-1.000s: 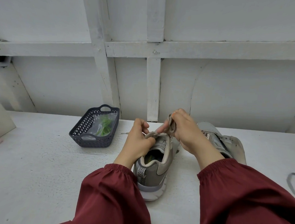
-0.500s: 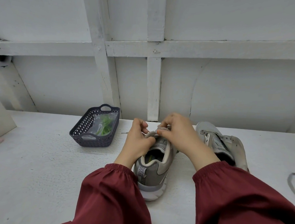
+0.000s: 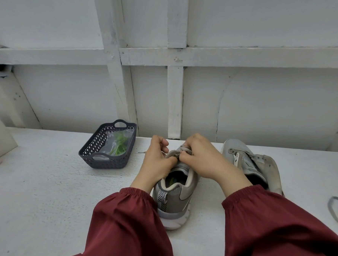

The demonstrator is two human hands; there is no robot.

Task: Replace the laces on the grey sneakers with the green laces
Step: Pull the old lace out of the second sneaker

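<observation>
Both hands on the near sneaker (image 3: 177,196), heel toward the camera - left hand (image 3: 157,163) curled around its top edge, right hand (image 3: 203,158) pinching the pale lace (image 3: 185,148) by the tongue. Second sneaker (image 3: 253,164) lies just to its right. Green laces (image 3: 119,145) sit bagged in the basket (image 3: 97,144), off left on the table (image 3: 35,199).

Matt mesh-cloth sneaker (image 3: 177,196), perforated plastic basket (image 3: 97,144), rough painted table (image 3: 35,199)
</observation>
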